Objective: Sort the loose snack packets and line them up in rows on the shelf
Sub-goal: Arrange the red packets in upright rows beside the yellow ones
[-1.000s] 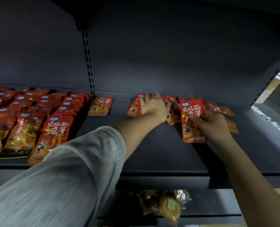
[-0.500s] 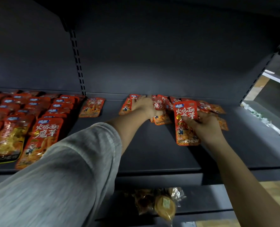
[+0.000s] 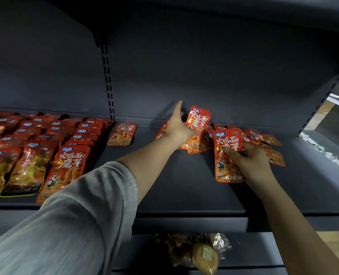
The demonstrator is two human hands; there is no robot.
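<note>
While our left hand (image 3: 177,127) lifts one red snack packet (image 3: 198,117) off the loose pile (image 3: 263,138) at the shelf's (image 3: 184,187) back, index finger extended, our right hand (image 3: 248,160) grips another packet (image 3: 228,155) beside it; sorted rows (image 3: 45,139) lie well left.

Clear-wrapped round pastries (image 3: 202,255) on the lower shelf (image 3: 254,253) — slotted upright (image 3: 108,84); dark back panel (image 3: 214,62)

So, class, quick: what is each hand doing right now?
Left hand: holds a raised red packet, index finger straight.
Right hand: grips a red packet.
</note>
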